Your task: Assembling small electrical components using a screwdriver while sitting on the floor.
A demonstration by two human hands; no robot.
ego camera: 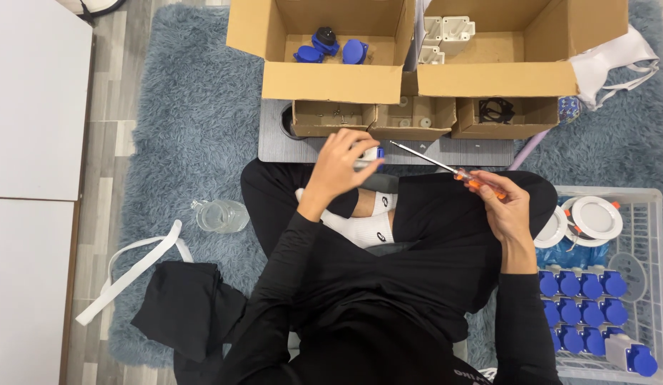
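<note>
Two big cardboard boxes up top: left box (324,50) has a few blue socket parts (331,48) in it, right box (517,50) has white plastic housings (445,36). In front, three small open boxes in a row on a grey board (445,151): left small box (330,117) with tiny screws, middle small box (413,117) with pale round bits, right small box (513,115) with black rings (496,109). White wire basket (641,235) at the right holds rows of blue sockets (581,296) and white round lamp discs (595,217).

Left hand (342,167) raised over the lap, fingers (367,167) curled and closed on a small white-and-blue part (374,153), mostly hidden by the hand. Right hand (506,207) grips the orange handle of a screwdriver (445,167), fingers wrapped tight; shaft tip points up-left toward the part, just short of it.

Person sits cross-legged on a blue-grey shag rug (182,107). Clear bottle (221,215) lies left of the knee, black cloth (185,303) and white strap (132,267) lower left. Boxes close ahead, basket tight on the right, rug open on the left
</note>
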